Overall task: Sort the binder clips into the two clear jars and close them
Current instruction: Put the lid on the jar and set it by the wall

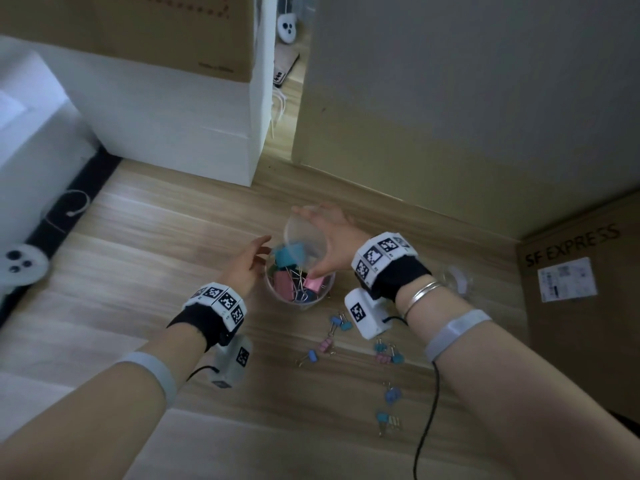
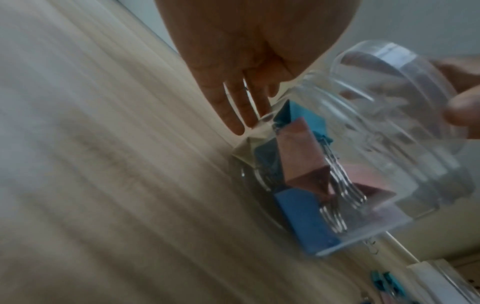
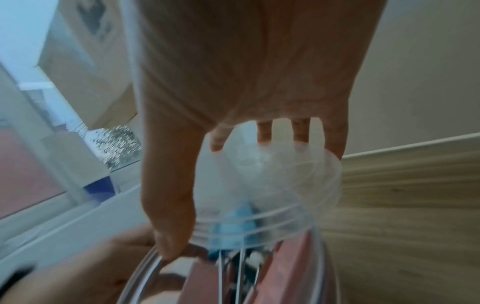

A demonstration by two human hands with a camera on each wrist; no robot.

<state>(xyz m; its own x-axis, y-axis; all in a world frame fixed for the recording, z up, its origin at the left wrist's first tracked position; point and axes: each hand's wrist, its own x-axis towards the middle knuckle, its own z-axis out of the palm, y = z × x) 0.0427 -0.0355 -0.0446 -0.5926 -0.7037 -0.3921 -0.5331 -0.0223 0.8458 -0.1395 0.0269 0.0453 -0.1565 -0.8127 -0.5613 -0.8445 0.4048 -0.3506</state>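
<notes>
Two hands meet at a clear jar (image 1: 300,289) of pink and blue binder clips (image 1: 289,277) on the wooden floor (image 1: 138,237): right hand (image 1: 332,244) grips the clear lid (image 1: 304,239), tilted above the mouth; left hand (image 1: 247,263), fingers straight, apparently touches the jar's side. Loose clips (image 1: 363,344) lie nearby.

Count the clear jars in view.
2. The jar with clips stands on the floor between the hands, under the lid that the right hand holds. The second jar sits partly hidden behind the right wrist.
</notes>
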